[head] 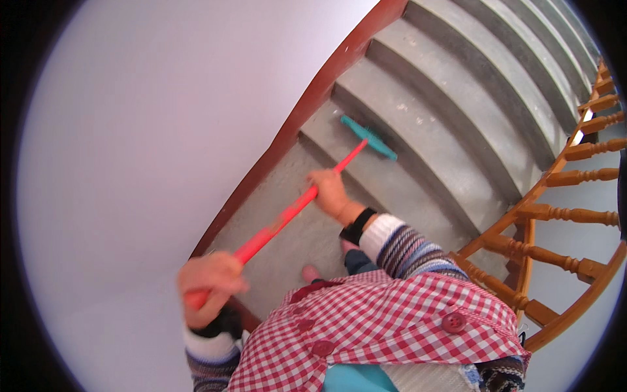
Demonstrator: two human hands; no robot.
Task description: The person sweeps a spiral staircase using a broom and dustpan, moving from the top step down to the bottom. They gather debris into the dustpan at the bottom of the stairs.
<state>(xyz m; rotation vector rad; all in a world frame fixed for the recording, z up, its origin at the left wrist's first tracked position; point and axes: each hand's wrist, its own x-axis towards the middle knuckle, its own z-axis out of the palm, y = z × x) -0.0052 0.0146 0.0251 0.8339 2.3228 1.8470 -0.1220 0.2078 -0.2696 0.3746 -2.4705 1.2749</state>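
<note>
A broom with a red handle slants across the view, up and away from me. Near the handle's top end my left hand is wrapped around it, slightly blurred. Further down the shaft my right hand grips it, with a black band at the wrist. The teal broom head is on a grey concrete step, close to the riser of the step above. Its bristles are mostly hidden beneath the head.
Curved concrete stairs rise to the upper right. A pale wall with a dark red skirting band borders the left side. On the right runs a wooden balustrade with turned balusters. My pink-shod feet stand below the broom head's step.
</note>
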